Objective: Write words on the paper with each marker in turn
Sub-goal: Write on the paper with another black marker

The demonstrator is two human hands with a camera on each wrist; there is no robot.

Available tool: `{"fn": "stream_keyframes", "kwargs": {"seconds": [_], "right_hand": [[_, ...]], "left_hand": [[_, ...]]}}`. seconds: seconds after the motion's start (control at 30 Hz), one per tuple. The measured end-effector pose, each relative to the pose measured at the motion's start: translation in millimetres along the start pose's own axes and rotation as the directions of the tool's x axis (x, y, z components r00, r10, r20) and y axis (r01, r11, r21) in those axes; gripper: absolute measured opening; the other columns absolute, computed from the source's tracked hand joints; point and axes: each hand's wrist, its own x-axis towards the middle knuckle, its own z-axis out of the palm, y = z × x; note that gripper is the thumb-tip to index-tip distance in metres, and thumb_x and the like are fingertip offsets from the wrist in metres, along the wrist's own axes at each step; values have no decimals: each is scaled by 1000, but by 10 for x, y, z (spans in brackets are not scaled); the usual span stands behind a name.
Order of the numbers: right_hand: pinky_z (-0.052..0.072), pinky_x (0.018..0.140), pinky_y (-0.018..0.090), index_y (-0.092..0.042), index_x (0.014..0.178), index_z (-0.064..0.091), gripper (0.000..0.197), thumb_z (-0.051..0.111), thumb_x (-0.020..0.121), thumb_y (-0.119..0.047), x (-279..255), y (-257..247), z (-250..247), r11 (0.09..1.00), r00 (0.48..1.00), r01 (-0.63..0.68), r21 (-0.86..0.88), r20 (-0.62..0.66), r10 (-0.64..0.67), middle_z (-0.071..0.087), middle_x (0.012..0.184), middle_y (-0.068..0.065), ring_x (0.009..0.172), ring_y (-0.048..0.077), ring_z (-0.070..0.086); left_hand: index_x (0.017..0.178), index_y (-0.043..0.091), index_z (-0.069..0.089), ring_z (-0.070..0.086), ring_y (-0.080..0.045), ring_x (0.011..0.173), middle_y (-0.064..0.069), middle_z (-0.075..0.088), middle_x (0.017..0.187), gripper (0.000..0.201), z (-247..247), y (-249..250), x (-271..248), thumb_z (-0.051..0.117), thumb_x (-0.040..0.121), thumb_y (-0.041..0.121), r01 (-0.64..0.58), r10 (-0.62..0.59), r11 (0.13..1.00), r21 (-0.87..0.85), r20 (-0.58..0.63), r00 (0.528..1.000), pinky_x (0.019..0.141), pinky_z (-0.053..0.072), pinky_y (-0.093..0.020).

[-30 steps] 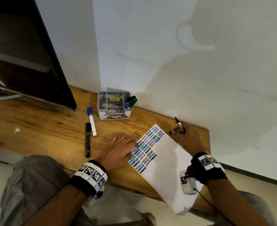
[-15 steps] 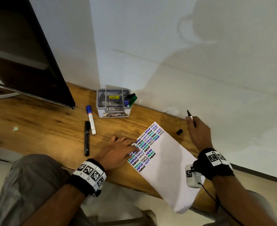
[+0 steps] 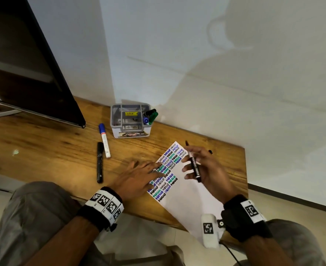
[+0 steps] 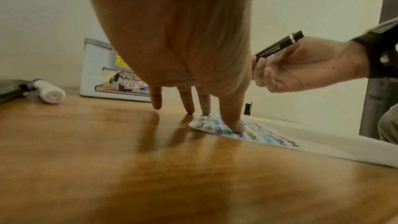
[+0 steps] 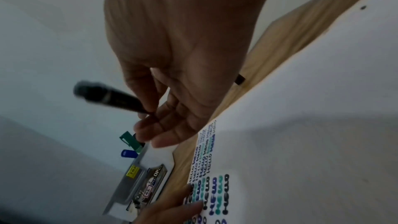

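Paper [image 3: 185, 191] pinned flat under left hand [image 3: 137, 179] fingers near table's right edge; right hand [image 3: 208, 169] pinches uncapped black marker [image 3: 193, 164] above it, next lowering nib to write.

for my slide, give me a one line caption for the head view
Left hand flat on the paper filled with HELLO rows, right hand holding an uncapped black marker above it.

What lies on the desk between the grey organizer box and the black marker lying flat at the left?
In the head view, a white marker with a blue cap lies between the organizer box and the black marker.
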Motion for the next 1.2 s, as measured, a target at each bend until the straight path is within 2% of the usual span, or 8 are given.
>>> {"fn": "stream_keyframes", "kwargs": {"seconds": [0.13,0.2,0.27,0.37,0.47,0.63,0.9,1.2], "right_hand": [[54,83,34,-5,137,57,49,46,92,13,3,262,-41,998,1000,-6,62,22,4,58,101,12,90,20,59],[50,77,34,-4,122,65,30,63,93,3,-9,357,-10,998,996,57,39,-76,-54,59,100,11,79,17,53],[44,67,33,-5,97,69,10,62,96,-11,5,417,42,995,976,92,-36,-197,-97,68,92,7,62,13,44],[41,60,32,-6,91,69,18,55,102,-8,68,527,49,976,966,79,-203,-227,-126,68,77,5,54,13,42],[51,72,30,-3,107,67,14,58,96,-4,93,582,16,945,981,122,-302,-105,-160,63,72,12,68,20,58],[56,86,29,-6,96,70,13,70,87,3,206,678,-39,874,985,148,-462,-12,-173,75,90,0,92,22,72],[60,82,35,-9,84,67,15,75,84,4,202,856,-110,872,983,106,-478,-84,-165,77,98,3,97,21,74],[57,74,22,-10,80,65,18,75,84,4,196,864,-95,866,985,80,-494,-92,-144,78,92,-4,91,11,74]], "left_hand": [[145,46,36,14,-16,150,10,18,163,56,-49,-37,-22,59,94,38,14,-12,999,-34,64,998,117,16,-53],[143,46,39,16,-15,149,10,21,162,56,-94,-56,-29,62,92,36,5,-2,999,-44,76,997,117,15,-54],[141,44,41,18,-15,148,9,24,160,57,-116,-71,-33,65,90,35,7,-3,999,-53,78,997,117,16,-54],[145,43,36,18,-16,148,8,22,161,58,-134,-54,-38,61,93,38,12,-7,997,-72,63,998,117,16,-52],[146,43,32,12,-16,150,9,15,163,57,-98,-31,-19,57,95,39,14,-10,999,-52,63,998,117,13,-49],[144,46,36,11,-16,149,9,16,163,58,-43,-50,1,61,92,38,11,-7,999,-52,79,997,117,13,-51],[143,47,35,10,-17,150,9,14,164,59,-34,-49,14,62,92,38,13,-7,998,-68,93,996,119,11,-54],[144,48,34,6,-17,150,10,10,165,59,-40,-47,31,61,93,38,34,-25,996,-77,116,993,120,7,-56]]}}
